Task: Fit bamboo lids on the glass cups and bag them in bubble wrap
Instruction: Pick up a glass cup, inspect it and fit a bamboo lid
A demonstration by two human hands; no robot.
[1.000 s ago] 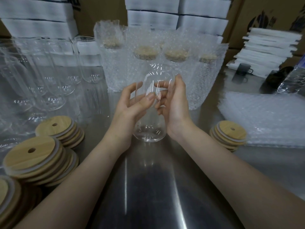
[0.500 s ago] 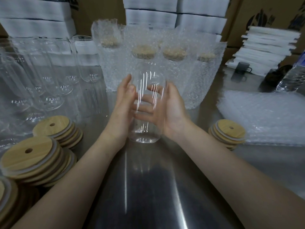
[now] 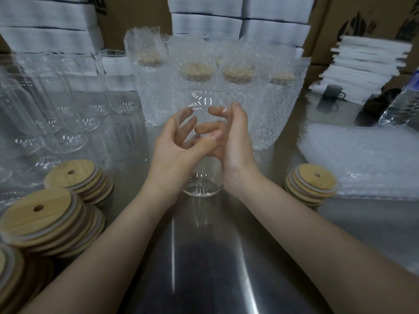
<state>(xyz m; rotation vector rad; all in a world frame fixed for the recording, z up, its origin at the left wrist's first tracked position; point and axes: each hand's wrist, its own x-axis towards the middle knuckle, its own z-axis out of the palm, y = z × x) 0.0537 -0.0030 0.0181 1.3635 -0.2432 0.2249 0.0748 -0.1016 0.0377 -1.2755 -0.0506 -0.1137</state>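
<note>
Seen from above, looking down at a shiny steel table (image 3: 204, 268). At the lower left lie leaning stacks of round bamboo lids (image 3: 40, 214), pale wood, each with a small hole near the edge. Behind them, rows of empty clear glass tumblers (image 3: 74, 123) stand upright and close together, with white foam blocks (image 3: 45, 26) stacked at the back.

In the middle, two bare forearms reach forward to one tall clear glass cup (image 3: 201, 186), upright, open at the top, with no lid on it. The left hand (image 3: 174, 152) wraps its left side, fingers curled behind the glass and thumb lying across the front. The right hand (image 3: 235, 150) presses its palm to the right side, fingers bent round the back and visible through the glass. Both hands hold the cup firmly between them. Its base is low over the table; whether it touches cannot be told.

Just behind stand several lidded cups in bubble-wrap bags (image 3: 195, 71), upright in a row, their bamboo tops showing through the plastic.

To the right of the hands sits a short stack of bamboo lids (image 3: 313, 182), touching a flat pile of bubble-wrap bags (image 3: 362, 159). Farther back on the right are a small dark mug (image 3: 333, 92), a stack of white foam sheets (image 3: 367, 62) and brown cardboard boxes (image 3: 335, 23).
</note>
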